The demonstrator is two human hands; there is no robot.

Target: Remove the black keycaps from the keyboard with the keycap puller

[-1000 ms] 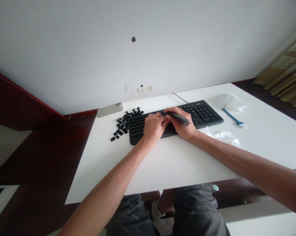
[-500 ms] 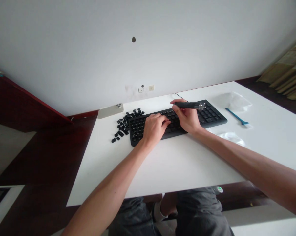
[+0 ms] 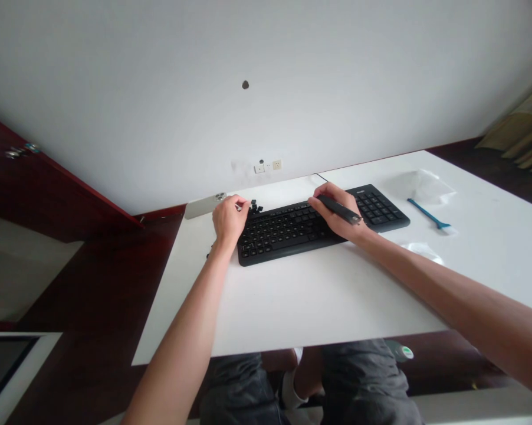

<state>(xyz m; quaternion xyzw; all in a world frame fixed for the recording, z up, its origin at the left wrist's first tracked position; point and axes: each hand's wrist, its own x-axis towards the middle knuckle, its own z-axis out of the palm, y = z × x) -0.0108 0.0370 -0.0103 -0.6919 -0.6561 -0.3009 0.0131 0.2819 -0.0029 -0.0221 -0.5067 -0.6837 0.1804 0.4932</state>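
Observation:
A black keyboard (image 3: 288, 243) lies on the white table, with many of its keys off on the left side and middle. Over the loose black keycaps (image 3: 256, 208), left of the keyboard, my left hand (image 3: 231, 219) has its thumb and fingertips pinched together; a small dark spot shows between them, too small to make out. Most of the keycaps are hidden behind this hand. My right hand (image 3: 339, 215) is closed round the black handle of a keycap puller (image 3: 340, 209) and rests over the right half of the keyboard. The puller's tip is hidden by the fingers.
A phone (image 3: 200, 206) lies at the back left of the table (image 3: 328, 301). To the right are a blue brush (image 3: 427, 213), a clear plastic bag (image 3: 429, 188) and another crumpled plastic piece (image 3: 425, 252). A thin cable (image 3: 321, 177) runs behind the keyboard towards the wall.
My left hand has moved left from the middle of the keyboard to the loose keycaps. The right hand stays over the keyboard, with the puller's handle end now tipped downward. The view has shifted slightly.

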